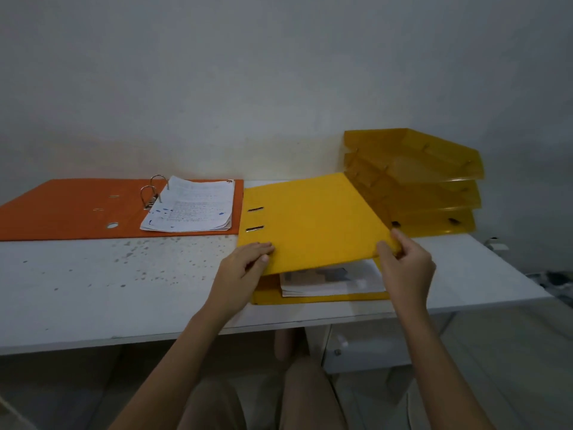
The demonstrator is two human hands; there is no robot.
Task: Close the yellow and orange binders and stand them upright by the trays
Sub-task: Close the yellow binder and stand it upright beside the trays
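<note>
Yellow binder [313, 218] lies on the white table [93, 290], cover raised over its papers [328, 280]. Right hand [406, 268] pinches the cover's near corner; left hand [245, 268] rests flat, fingers extended, holding nothing. Best lowered evenly, keeping sheets beneath the pinch clear; trays [434, 181] stand just beyond.
</note>
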